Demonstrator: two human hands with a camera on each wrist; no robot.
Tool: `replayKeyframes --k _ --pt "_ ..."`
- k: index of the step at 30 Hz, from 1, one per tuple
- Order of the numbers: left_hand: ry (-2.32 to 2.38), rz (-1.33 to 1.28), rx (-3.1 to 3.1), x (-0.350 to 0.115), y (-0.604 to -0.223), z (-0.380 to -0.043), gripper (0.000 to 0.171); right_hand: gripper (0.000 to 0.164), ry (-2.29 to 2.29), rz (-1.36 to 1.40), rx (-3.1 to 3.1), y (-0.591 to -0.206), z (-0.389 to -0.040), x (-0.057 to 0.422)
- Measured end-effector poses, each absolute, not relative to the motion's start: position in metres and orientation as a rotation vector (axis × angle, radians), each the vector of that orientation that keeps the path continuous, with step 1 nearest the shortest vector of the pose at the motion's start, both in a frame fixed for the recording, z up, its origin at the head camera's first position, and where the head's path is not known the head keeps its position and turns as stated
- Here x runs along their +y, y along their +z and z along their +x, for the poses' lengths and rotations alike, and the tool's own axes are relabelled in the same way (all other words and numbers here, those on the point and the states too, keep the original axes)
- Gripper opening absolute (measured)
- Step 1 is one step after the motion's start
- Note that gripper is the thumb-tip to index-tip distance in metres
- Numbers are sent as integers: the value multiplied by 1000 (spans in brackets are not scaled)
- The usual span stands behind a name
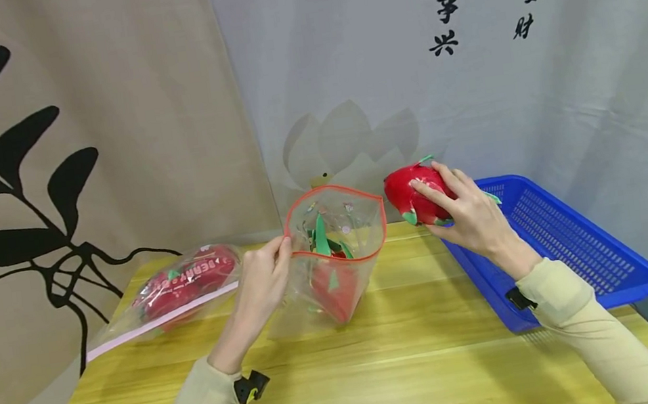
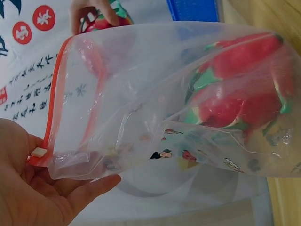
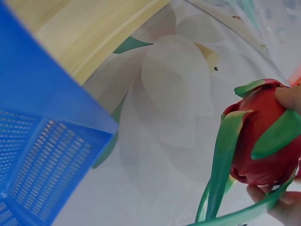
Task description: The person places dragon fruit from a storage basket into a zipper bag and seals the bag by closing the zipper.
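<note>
My left hand (image 1: 264,273) pinches the edge of a clear zip bag (image 2: 141,94) with an orange rim, near its small slider (image 2: 38,152). The bag's mouth gapes upward over the table. Inside it lie red dragon fruits (image 2: 240,106) with green scales, which look like models. My right hand (image 1: 472,210) grips another dragon fruit (image 1: 418,195), holding it above the table just right of the bag's mouth. In the right wrist view, long green leaves (image 3: 225,160) hang from that fruit between thumb and fingers.
A blue perforated basket (image 1: 574,237) stands at the right of the wooden table (image 1: 383,371). At the left lies a second clear bag with a pale pink closure strip (image 1: 162,323), holding red fruit (image 1: 187,281). A printed cloth (image 1: 327,38) hangs behind the table.
</note>
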State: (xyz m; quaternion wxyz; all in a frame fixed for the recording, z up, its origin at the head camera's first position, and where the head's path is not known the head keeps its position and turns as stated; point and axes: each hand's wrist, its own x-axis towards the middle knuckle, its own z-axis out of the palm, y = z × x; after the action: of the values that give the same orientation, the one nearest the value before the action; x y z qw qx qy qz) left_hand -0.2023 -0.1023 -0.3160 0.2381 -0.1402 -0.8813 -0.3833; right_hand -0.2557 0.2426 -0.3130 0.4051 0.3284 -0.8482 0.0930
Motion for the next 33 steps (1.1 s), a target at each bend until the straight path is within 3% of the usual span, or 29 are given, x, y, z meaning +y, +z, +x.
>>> replayKeyframes --k 5,25,33 --pt "-1032 -402 -2420 -101 -315 -202 32 83 226 904 -2075 -302 -248 232" --pt "-1032 -397 -2457 -99 -316 -201 34 63 92 1157 -1854 -242 -224 162" --pt "-1018 -396 -2415 -99 -316 -199 30 74 1 1289 -1958 -244 -233 137"
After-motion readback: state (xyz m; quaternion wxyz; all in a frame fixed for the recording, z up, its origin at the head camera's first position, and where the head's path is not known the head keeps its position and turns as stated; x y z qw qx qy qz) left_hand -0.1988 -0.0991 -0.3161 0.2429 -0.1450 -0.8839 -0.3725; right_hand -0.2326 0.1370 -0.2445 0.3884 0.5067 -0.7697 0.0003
